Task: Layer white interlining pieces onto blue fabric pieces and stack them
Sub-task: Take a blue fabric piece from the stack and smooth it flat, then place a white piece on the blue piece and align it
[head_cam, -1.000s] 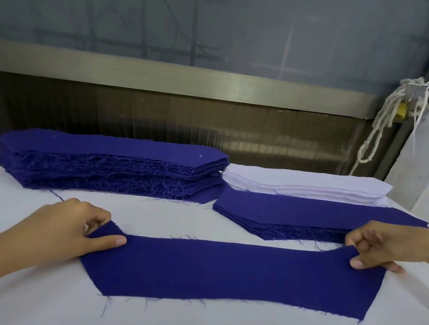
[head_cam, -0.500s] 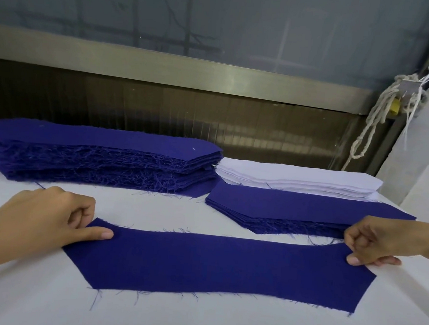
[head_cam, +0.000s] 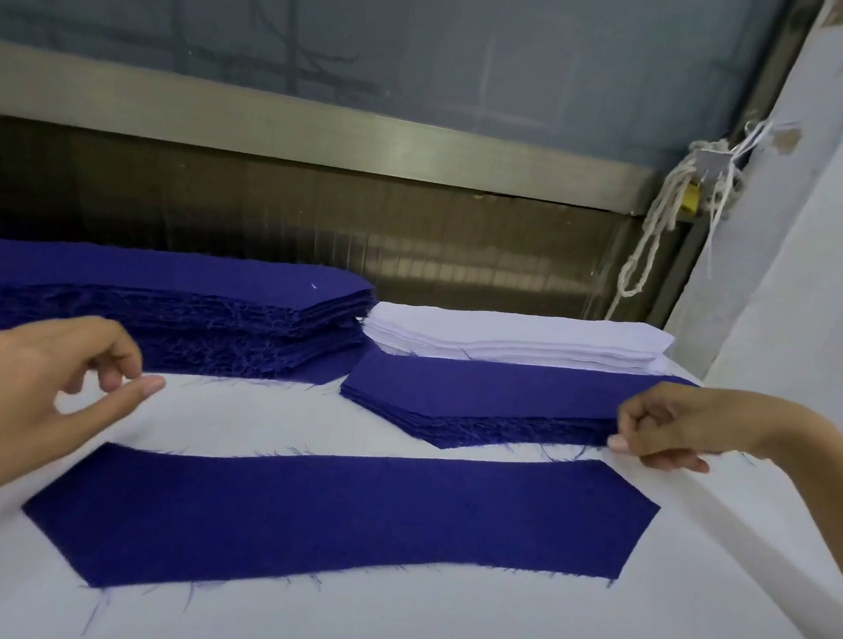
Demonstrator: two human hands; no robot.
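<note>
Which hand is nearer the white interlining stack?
Right. The right hand is just in front of the white interlining stack, by its right end; the left hand is far off to its left.

A single blue fabric piece (head_cam: pixel 336 518) is laid flat on the desk (head_cam: pixel 437 630). Behind it a tall blue stack (head_cam: pixel 170 321), a lower blue stack (head_cam: pixel 479 398) and a white interlining stack (head_cam: pixel 513 340) are set.

The white-covered worktop (head_cam: pixel 437 630) is carrying a single blue fabric piece (head_cam: pixel 345 518), which is lying flat near its front edge with frayed threads trailing from its edges. Farther back on the left a tall stack of blue pieces (head_cam: pixel 160 311) is sitting, and just beside it on the right a lower blue stack (head_cam: pixel 478 403). The white interlining stack (head_cam: pixel 513 338) is lying along that lower stack's far side, possibly overlapping it.
</note>
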